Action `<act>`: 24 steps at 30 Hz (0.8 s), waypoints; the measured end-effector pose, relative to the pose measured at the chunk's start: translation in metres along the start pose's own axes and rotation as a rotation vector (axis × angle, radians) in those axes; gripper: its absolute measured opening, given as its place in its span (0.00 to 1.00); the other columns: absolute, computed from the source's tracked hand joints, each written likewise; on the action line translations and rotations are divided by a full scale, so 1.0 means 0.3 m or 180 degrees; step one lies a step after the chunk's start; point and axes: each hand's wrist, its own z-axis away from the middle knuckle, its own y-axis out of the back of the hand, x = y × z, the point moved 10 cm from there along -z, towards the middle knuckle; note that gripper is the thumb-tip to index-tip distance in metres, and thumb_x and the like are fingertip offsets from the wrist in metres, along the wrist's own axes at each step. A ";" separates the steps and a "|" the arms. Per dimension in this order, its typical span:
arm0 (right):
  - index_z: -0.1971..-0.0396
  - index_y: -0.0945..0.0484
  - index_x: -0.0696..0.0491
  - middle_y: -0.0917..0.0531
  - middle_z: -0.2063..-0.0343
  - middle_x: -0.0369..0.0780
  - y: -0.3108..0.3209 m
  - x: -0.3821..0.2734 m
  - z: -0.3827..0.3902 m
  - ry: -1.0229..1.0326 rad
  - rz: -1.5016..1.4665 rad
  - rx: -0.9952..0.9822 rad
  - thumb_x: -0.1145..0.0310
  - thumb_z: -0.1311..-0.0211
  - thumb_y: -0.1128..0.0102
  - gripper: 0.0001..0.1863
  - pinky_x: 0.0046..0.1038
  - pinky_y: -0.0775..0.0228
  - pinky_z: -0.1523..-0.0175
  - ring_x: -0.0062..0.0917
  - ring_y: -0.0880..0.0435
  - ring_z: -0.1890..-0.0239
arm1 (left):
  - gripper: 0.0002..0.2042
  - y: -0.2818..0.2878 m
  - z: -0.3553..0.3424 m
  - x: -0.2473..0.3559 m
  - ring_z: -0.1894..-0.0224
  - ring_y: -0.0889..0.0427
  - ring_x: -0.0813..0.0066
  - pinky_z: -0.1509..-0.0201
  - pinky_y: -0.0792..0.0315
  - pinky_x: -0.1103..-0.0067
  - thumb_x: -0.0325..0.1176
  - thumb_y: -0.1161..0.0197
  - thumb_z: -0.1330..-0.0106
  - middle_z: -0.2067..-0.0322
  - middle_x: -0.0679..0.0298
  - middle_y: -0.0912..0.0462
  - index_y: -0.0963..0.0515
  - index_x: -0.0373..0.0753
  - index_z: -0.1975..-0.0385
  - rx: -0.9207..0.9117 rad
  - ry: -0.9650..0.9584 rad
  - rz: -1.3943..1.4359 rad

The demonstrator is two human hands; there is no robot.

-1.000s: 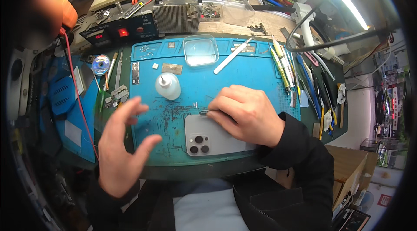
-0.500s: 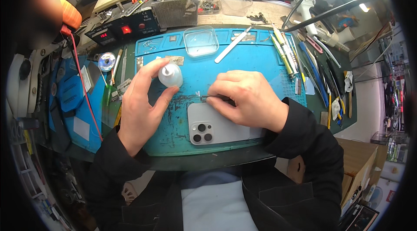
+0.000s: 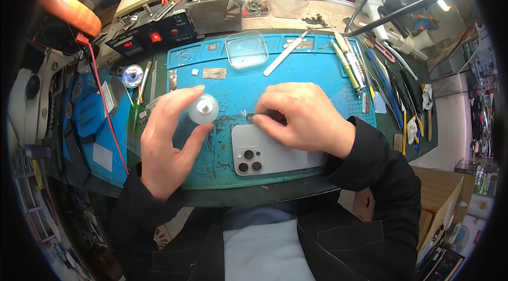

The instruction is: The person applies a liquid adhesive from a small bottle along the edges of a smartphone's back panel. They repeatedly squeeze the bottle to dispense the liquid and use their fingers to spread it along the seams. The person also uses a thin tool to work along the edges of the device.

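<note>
My left hand curls around a translucent squeeze bottle, thumb and fingertips at opposite sides of it. My right hand is closed on a thin dark tool, mostly hidden under its fingers, at the upper edge of a silver phone. The phone lies back up with three camera lenses at its left end. A few small pale pieces lie beside the tool's tip. Both rest on a blue mat, scuffed between bottle and phone.
A clear container and a white stick tool sit at the mat's back. A power unit with red switch stands behind left. Tweezers and pens lie along the right. A solder spool and red cable are at left.
My left hand came in from the lower left and closed around the bottle, which has since shifted toward me. My right hand stays pinched at the phone's edge.
</note>
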 end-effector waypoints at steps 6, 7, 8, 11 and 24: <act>0.70 0.15 0.55 0.15 0.73 0.42 -0.009 0.009 -0.018 0.0010 -0.0037 -0.0130 0.66 0.37 0.31 0.08 0.37 0.23 0.64 0.39 0.15 0.69 | 0.28 -0.007 0.036 0.011 0.39 0.20 0.56 0.35 0.25 0.67 0.16 0.30 0.40 0.41 0.52 0.20 0.21 0.37 0.37 -0.0278 0.0024 -0.0299; 0.70 0.15 0.55 0.15 0.73 0.42 -0.013 0.010 -0.020 -0.0012 -0.0019 -0.0193 0.66 0.37 0.31 0.08 0.38 0.23 0.63 0.40 0.14 0.69 | 0.28 -0.009 0.040 0.011 0.39 0.20 0.56 0.35 0.25 0.67 0.16 0.30 0.40 0.41 0.53 0.21 0.21 0.37 0.37 -0.0274 0.0017 -0.0321; 0.70 0.15 0.55 0.14 0.73 0.43 -0.013 0.010 -0.021 -0.0032 -0.0028 -0.0208 0.65 0.37 0.32 0.08 0.38 0.23 0.63 0.41 0.14 0.68 | 0.28 -0.012 0.043 0.011 0.39 0.20 0.55 0.36 0.25 0.67 0.16 0.30 0.40 0.41 0.53 0.21 0.21 0.37 0.37 -0.0266 0.0010 -0.0339; 0.70 0.15 0.55 0.14 0.73 0.43 -0.013 0.012 -0.020 -0.0047 -0.0063 -0.0214 0.65 0.37 0.32 0.08 0.39 0.23 0.63 0.42 0.14 0.68 | 0.28 -0.026 0.049 0.013 0.39 0.19 0.54 0.36 0.24 0.68 0.15 0.30 0.40 0.41 0.52 0.20 0.20 0.37 0.37 -0.0326 0.0003 -0.0352; 0.70 0.16 0.55 0.15 0.73 0.42 -0.004 0.030 -0.015 0.0003 -0.0412 -0.0096 0.66 0.37 0.30 0.08 0.36 0.24 0.64 0.38 0.15 0.70 | 0.26 -0.027 0.052 0.036 0.42 0.17 0.51 0.39 0.22 0.64 0.14 0.29 0.43 0.44 0.52 0.18 0.19 0.36 0.42 -0.0175 -0.0224 -0.0612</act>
